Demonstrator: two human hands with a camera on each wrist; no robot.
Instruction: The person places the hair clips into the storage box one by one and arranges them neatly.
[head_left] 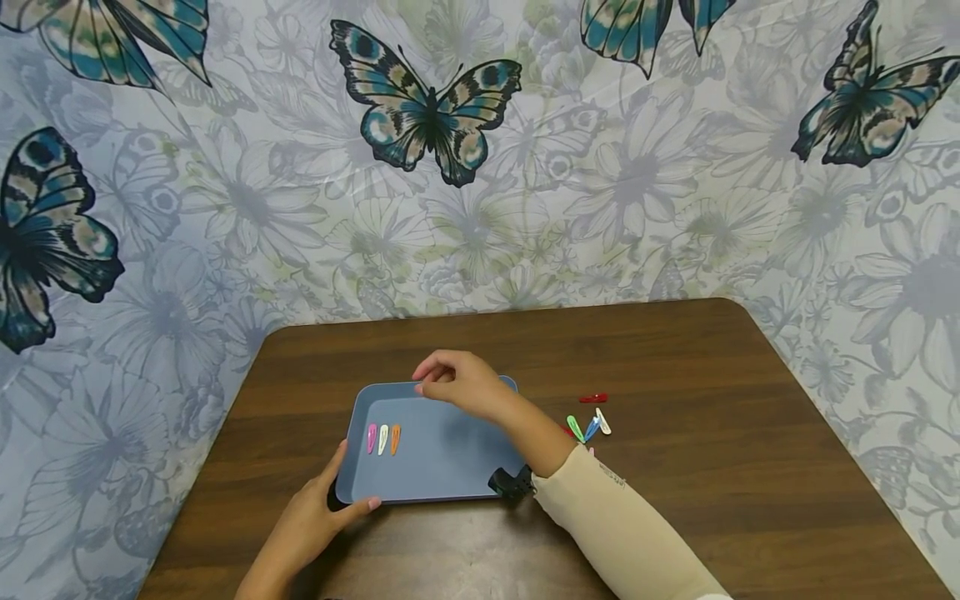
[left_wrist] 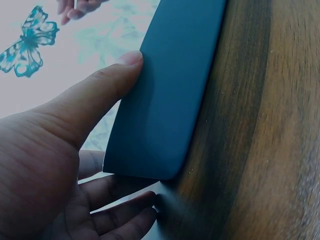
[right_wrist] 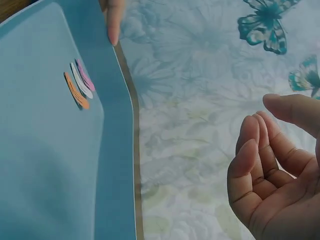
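A blue tray [head_left: 450,467] rests on the table, with a pink hair clip [head_left: 371,438], a white hair clip [head_left: 383,439] and an orange hair clip [head_left: 395,440] in a row inside, toward its left. My left hand [head_left: 307,521] grips the tray's near left corner; in the left wrist view the thumb [left_wrist: 112,80] lies against the side wall, with the fingers round the corner. Over the tray's far part hovers my right hand [head_left: 465,383]. Its fingers are loosely bent, and the right wrist view shows nothing between thumb and fingers.
Right of the tray lie more hair clips on the brown wooden table [head_left: 675,350]: a dark red clip [head_left: 593,398], a green clip [head_left: 575,428], a blue clip [head_left: 592,428] and a white clip [head_left: 603,422]. My right forearm partly covers others. Behind hangs a butterfly-patterned cloth [head_left: 480,242].
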